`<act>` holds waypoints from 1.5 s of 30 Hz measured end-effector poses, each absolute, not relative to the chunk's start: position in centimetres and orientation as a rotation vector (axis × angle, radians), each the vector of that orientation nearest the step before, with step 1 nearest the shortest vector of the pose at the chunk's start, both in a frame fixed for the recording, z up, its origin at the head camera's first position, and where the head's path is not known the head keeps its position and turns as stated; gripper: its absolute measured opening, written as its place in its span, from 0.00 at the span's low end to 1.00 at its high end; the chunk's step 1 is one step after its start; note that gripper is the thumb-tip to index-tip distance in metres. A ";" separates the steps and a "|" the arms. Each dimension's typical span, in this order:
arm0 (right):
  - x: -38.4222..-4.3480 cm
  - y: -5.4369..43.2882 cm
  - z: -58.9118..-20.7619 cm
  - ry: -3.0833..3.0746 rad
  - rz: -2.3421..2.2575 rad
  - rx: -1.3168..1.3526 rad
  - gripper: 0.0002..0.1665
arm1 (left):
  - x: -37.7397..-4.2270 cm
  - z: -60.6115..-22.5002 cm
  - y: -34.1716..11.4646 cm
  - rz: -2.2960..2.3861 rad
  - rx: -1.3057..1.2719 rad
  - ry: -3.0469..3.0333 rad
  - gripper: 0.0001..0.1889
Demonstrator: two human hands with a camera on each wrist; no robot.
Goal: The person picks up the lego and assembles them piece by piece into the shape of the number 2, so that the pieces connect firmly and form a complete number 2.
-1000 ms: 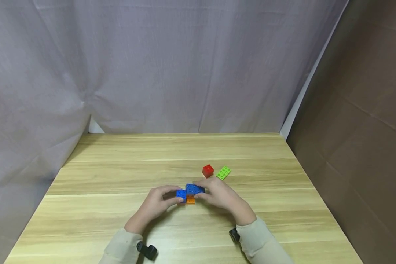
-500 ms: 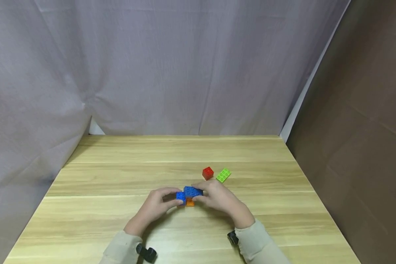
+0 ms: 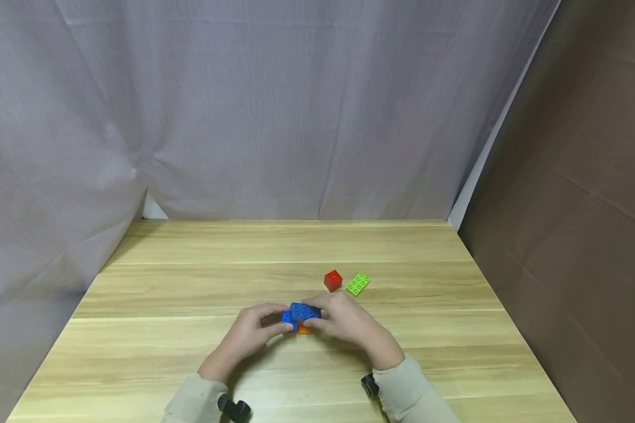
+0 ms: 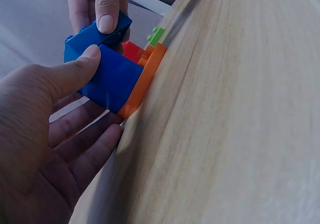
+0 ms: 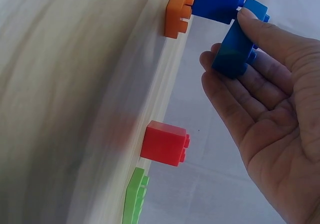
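Observation:
My left hand (image 3: 250, 336) pinches a blue brick (image 4: 116, 79) between thumb and fingers. That brick stands upright on one end of a thin orange plate brick (image 4: 146, 82), which lies on the table. In my right hand (image 3: 349, 324) is a longer blue brick (image 5: 236, 43), gripped by thumb and fingers. It is tilted, with one end over the studs of the standing blue brick and the other out above the bare studs of the orange plate brick. Whether the two blue bricks touch cannot be told.
A red brick (image 3: 333, 281) stands just beyond my right hand. Right of it, a flat lime green brick (image 3: 357, 284) lies on the wooden table (image 3: 190, 282). Grey cloth (image 3: 254, 117) hangs behind the table and a brown cloth (image 3: 577, 235) along the right.
My right hand has moved left with the longer blue brick, bringing its end over the standing blue brick. My left hand stays about where it was, holding the standing brick.

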State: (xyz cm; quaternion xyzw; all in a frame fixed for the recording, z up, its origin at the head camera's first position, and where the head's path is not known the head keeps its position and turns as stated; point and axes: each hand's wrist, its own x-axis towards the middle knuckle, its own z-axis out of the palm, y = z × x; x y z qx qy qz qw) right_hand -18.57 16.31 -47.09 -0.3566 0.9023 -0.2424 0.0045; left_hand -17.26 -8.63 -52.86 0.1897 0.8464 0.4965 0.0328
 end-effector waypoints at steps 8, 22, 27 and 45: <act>-18.1 15.8 -47.1 2.807 -0.715 -1.168 0.24 | -17.0 -53.1 -8.6 1.538 0.615 2.604 0.22; -17.8 15.4 -47.5 2.779 -0.751 -1.166 0.22 | -16.7 -53.3 -8.6 1.541 0.600 2.564 0.22; -17.9 15.3 -47.3 2.780 -0.741 -1.151 0.23 | -16.9 -53.2 -8.5 1.549 0.582 2.545 0.21; -18.1 14.4 -46.0 2.794 -0.618 -1.135 0.22 | -17.3 -52.9 -8.4 1.582 0.586 2.548 0.18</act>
